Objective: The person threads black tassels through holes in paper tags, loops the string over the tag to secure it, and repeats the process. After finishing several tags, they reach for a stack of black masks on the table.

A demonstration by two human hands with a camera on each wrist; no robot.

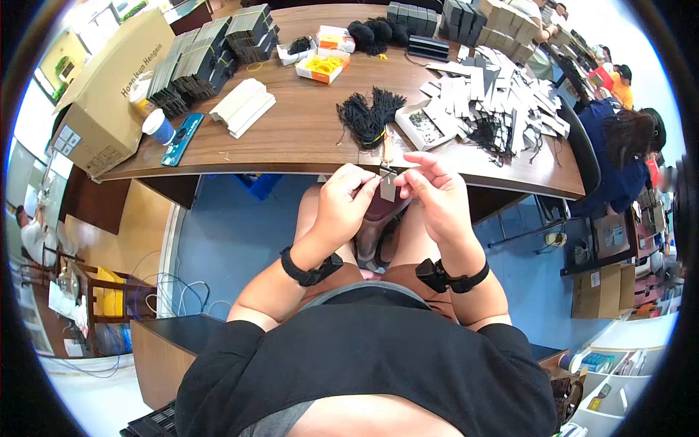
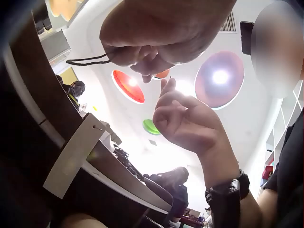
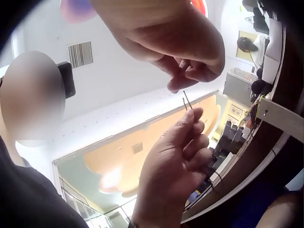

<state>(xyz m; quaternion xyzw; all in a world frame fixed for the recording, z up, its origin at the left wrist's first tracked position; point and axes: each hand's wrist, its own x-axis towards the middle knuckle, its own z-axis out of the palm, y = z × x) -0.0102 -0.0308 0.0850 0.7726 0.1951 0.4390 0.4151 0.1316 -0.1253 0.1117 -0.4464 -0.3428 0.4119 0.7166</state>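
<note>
Right wrist view is showing the left hand (image 3: 173, 159) pinching thin black cord (image 3: 188, 101), ends pointing toward the right hand (image 3: 168, 35), whose hold I cannot tell; head view: a pale, rectangular card tag (image 1: 389, 189) is hanging between them, lengthwise toward the body.

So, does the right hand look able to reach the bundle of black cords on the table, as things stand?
Probably yes. The bundle of black cords lies near the front edge of the wooden table, just beyond the right hand, and nothing large seems to stand between them.
</note>
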